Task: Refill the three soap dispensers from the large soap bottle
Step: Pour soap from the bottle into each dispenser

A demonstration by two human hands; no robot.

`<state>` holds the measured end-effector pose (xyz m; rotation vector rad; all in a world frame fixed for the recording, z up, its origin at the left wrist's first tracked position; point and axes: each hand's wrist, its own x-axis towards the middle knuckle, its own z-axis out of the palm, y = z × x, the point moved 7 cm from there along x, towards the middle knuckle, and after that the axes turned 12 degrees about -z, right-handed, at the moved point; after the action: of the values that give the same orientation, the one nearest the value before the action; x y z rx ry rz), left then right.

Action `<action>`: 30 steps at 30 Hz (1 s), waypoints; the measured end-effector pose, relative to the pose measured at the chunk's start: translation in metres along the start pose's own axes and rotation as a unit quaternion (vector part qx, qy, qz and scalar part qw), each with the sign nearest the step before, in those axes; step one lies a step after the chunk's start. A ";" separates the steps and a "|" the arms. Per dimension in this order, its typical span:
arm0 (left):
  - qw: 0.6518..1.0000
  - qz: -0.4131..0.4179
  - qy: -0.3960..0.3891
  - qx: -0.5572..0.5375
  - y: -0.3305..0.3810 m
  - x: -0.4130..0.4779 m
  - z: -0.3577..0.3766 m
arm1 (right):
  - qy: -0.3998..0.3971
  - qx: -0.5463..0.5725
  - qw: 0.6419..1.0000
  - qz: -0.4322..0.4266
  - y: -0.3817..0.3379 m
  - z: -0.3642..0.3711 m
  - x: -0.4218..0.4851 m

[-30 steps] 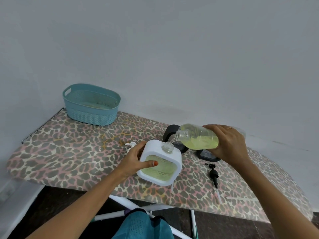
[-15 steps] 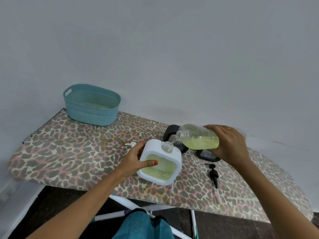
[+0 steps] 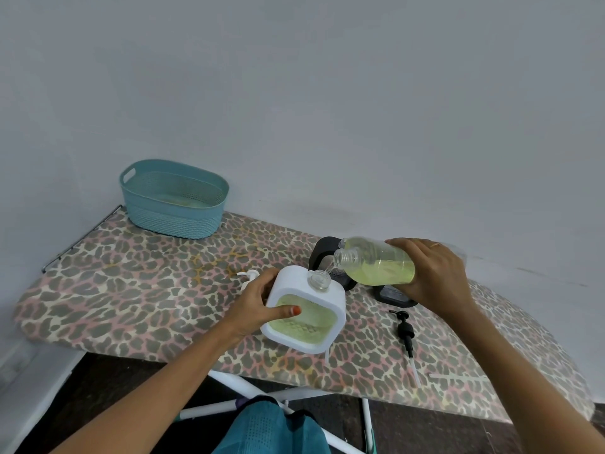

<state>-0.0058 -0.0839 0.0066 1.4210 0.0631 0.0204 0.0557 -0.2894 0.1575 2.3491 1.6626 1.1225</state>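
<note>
**Head view**

- **Item 1, soap bottle (image 3: 376,265).** Clear, uncapped and about half full of yellow-green soap. It is tipped nearly level above the board, mouth to the left. The right hand (image 3: 432,273) wraps around its base end, fingers curled over the body.
- **Item 2, white dispenser (image 3: 307,309).** Square white frame with a clear window showing green soap well up inside. It stands on the ironing board (image 3: 131,290) near the front edge, leaning a little. The left hand (image 3: 258,299) grips its left side, thumb pressed on the window. Its open neck sits just below the bottle mouth, and a thin stream runs between them.
- **Item 3, black dispenser (image 3: 322,253).** Behind the white one. A second dark piece lies to its right, largely hidden by the bottle and hand.
- **Item 4, loose pumps.** A black pump (image 3: 404,329) lies right of the white dispenser and a white pump (image 3: 250,275) lies behind the left hand.
- **Item 5, teal basket (image 3: 173,201).** Far left corner, well apart from the rest.

**Hazards (judged)**
- The neck is narrow, so a small drift of either hand would send the stream onto the frame or the fabric cover.
- The level looks high, so further pouring could overflow.
- More tilt could bring a sudden gush.
- Soap on the fingers could loosen either hold.

**Markings**
- No brand, label or writing can be read on any item.
</note>
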 end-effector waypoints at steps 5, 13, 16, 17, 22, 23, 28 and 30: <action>1.000 -0.002 0.002 0.004 -0.004 0.001 -0.001 | 0.001 0.002 1.000 -0.001 -0.002 0.001 -0.002; 1.000 -0.003 0.003 0.020 -0.008 0.002 -0.002 | -0.005 0.007 1.000 -0.009 -0.009 0.006 -0.004; 1.000 -0.001 0.003 0.021 -0.007 0.002 -0.001 | -0.012 0.010 1.000 -0.006 -0.011 0.011 -0.006; 1.000 0.000 0.004 0.022 -0.007 0.002 -0.001 | -0.016 0.011 1.000 -0.005 -0.011 0.013 -0.006; 1.000 0.000 0.002 0.021 -0.005 -0.001 -0.001 | -0.026 0.016 1.000 0.004 -0.013 0.015 -0.007; 1.000 0.000 0.002 0.022 -0.004 -0.001 -0.001 | -0.025 0.016 1.000 0.005 -0.014 0.014 -0.007; 1.000 -0.002 -0.006 0.007 0.002 -0.002 0.001 | -0.002 0.031 0.999 0.039 -0.015 0.011 -0.009; 1.000 -0.001 -0.010 0.005 0.004 0.000 0.002 | 0.013 0.056 0.996 0.070 -0.014 0.011 -0.012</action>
<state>-0.0061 -0.0848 0.0112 1.4316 0.0487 0.0037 0.0489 -0.2897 0.1376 2.5673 1.6303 1.1131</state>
